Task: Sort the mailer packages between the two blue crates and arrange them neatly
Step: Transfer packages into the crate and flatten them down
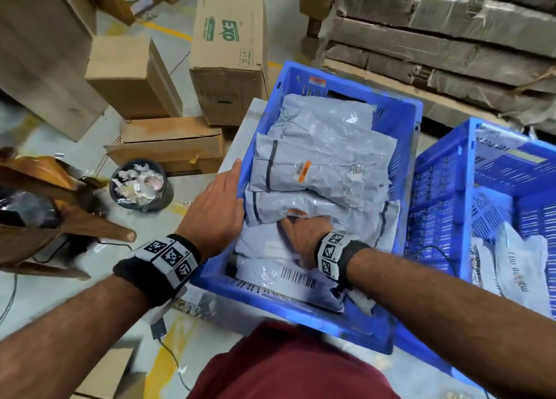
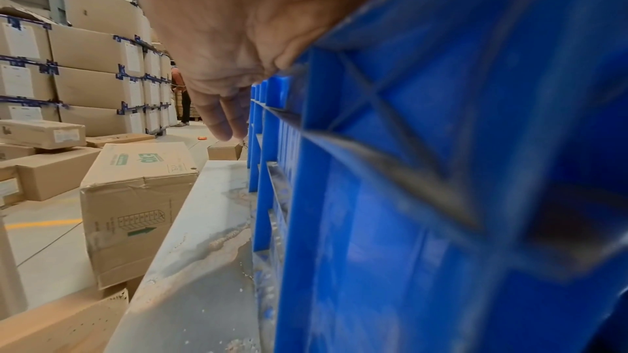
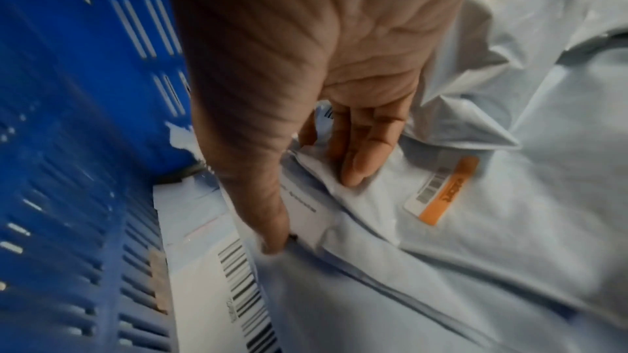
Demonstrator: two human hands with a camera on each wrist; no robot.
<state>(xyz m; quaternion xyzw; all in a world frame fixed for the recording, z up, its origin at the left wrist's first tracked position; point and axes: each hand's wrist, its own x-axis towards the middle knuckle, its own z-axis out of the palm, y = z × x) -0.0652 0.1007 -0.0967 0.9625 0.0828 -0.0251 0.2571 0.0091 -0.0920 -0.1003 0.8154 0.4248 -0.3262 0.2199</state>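
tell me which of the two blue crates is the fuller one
The left crate, the one both hands are at: grey mailers cover its whole floor. The right crate holds only a few.

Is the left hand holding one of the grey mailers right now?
No, the left hand rests flat on the crate's rim and holds no mailer.
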